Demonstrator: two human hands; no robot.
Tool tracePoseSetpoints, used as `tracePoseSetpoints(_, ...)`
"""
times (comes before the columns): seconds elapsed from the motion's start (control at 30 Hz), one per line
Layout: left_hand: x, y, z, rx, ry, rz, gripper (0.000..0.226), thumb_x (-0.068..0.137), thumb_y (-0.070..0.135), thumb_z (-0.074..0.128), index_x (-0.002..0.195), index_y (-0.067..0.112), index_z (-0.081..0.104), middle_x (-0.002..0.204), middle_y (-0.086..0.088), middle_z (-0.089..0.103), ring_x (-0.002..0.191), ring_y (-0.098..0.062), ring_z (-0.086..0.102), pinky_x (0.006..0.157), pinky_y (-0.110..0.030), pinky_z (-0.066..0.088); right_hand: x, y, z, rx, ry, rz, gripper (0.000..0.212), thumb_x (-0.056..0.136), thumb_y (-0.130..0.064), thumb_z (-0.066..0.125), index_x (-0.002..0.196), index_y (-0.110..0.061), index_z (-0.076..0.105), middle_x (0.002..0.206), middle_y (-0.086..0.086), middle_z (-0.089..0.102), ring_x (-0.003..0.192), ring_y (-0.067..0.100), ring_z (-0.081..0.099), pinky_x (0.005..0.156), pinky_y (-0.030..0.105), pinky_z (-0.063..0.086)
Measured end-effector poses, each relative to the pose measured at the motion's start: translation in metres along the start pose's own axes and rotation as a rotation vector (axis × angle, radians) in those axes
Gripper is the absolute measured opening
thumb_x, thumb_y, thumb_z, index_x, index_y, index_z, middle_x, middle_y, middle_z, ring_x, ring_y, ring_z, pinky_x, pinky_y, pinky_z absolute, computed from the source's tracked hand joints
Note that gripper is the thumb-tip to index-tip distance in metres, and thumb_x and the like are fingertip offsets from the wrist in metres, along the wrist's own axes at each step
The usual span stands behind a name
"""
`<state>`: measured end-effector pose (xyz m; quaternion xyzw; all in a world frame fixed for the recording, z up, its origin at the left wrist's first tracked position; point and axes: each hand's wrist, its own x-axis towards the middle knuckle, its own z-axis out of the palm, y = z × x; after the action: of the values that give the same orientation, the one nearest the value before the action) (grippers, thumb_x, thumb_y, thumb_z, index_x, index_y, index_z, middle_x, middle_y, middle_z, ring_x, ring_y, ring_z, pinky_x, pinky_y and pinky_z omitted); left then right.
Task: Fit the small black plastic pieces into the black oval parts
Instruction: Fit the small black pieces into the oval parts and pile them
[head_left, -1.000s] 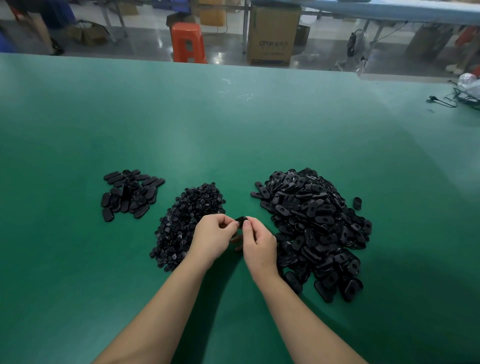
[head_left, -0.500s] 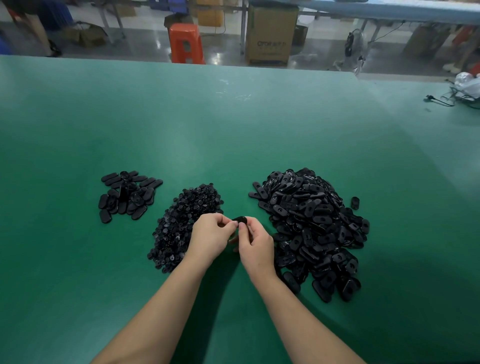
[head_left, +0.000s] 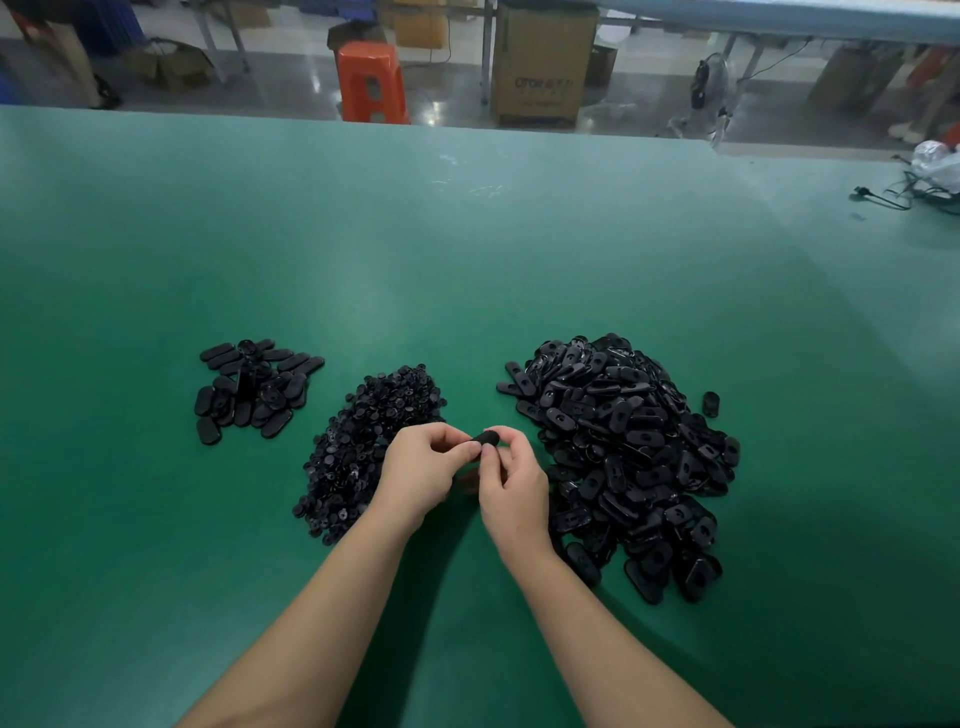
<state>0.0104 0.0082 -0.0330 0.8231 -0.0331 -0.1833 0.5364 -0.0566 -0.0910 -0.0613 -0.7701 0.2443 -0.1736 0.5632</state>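
Between the fingertips of both hands sits one black oval part (head_left: 486, 438), held just above the green table (head_left: 467, 260). My left hand (head_left: 423, 467) pinches its left end and my right hand (head_left: 511, 480) pinches its right end. A big heap of black oval parts (head_left: 623, 452) lies to the right of my hands. A heap of small black plastic pieces (head_left: 363, 441) lies to the left, partly behind my left hand. Whether a small piece sits in the held oval is hidden by my fingers.
A smaller group of black oval parts (head_left: 254, 389) lies further left. One loose oval part (head_left: 710, 404) lies right of the big heap. Cables (head_left: 893, 197) and a white bag (head_left: 937, 163) sit at the far right edge. An orange stool (head_left: 371, 83) and a cardboard box (head_left: 543, 62) stand beyond the table.
Both hands have stayed together on the oval part, with only small finger shifts. The heaps have not moved.
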Motion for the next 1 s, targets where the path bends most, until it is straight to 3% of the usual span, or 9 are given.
tracePoseSetpoints(0.17, 0.001, 0.002, -0.001, 0.005, -0.011, 0.006, 0.008, 0.09, 0.019, 0.076, 0.082, 0.017, 0.077, 0.052, 0.013, 0.062, 0.037, 0.001, 0.046, 0.043, -0.017, 0.036, 0.001, 0.003, 0.0, 0.032, -0.02, -0.002, 0.031, 0.1, -0.016, 0.057, 0.13, -0.023, 0.063, 0.081, 0.003, 0.073, 0.078, 0.021, 0.067, 0.081, 0.046, 0.057)
tracePoseSetpoints(0.27, -0.001, 0.002, 0.001, -0.005, -0.037, -0.004, 0.009, 0.093, 0.017, 0.072, 0.085, 0.015, 0.076, 0.047, 0.016, 0.06, 0.035, 0.002, 0.047, 0.04, -0.013, 0.035, 0.002, 0.005, 0.001, 0.059, -0.024, 0.007, 0.038, 0.101, -0.016, 0.055, 0.137, -0.027, 0.061, 0.097, 0.001, 0.077, 0.087, 0.017, 0.07, 0.087, 0.042, 0.058)
tracePoseSetpoints(0.37, -0.004, 0.003, 0.002, -0.062, -0.051, -0.042, 0.009, 0.094, 0.016, 0.071, 0.086, 0.015, 0.075, 0.047, 0.012, 0.061, 0.036, -0.004, 0.045, 0.039, -0.021, 0.038, 0.002, 0.004, 0.001, 0.079, -0.018, 0.007, 0.036, 0.101, -0.014, 0.055, 0.134, -0.025, 0.065, 0.115, -0.002, 0.075, 0.104, 0.012, 0.07, 0.096, 0.041, 0.056)
tracePoseSetpoints(0.77, -0.008, 0.006, 0.002, -0.142, -0.026, -0.096, 0.008, 0.093, 0.013, 0.071, 0.089, 0.009, 0.075, 0.05, 0.006, 0.062, 0.04, -0.009, 0.046, 0.042, -0.024, 0.042, 0.003, 0.007, 0.001, 0.047, -0.022, -0.009, 0.028, 0.101, -0.014, 0.056, 0.124, -0.026, 0.067, 0.099, 0.0, 0.075, 0.078, 0.008, 0.064, 0.08, 0.039, 0.058)
tracePoseSetpoints(1.0, -0.007, 0.006, 0.01, -0.138, 0.018, -0.098, 0.01, 0.093, 0.012, 0.07, 0.085, 0.007, 0.075, 0.068, -0.008, 0.072, 0.04, -0.01, 0.052, 0.042, -0.025, 0.044, 0.005, 0.011, 0.002, 0.081, -0.023, 0.015, 0.026, 0.101, -0.015, 0.057, 0.124, -0.021, 0.067, 0.1, -0.002, 0.076, 0.09, 0.013, 0.071, 0.088, 0.043, 0.058)
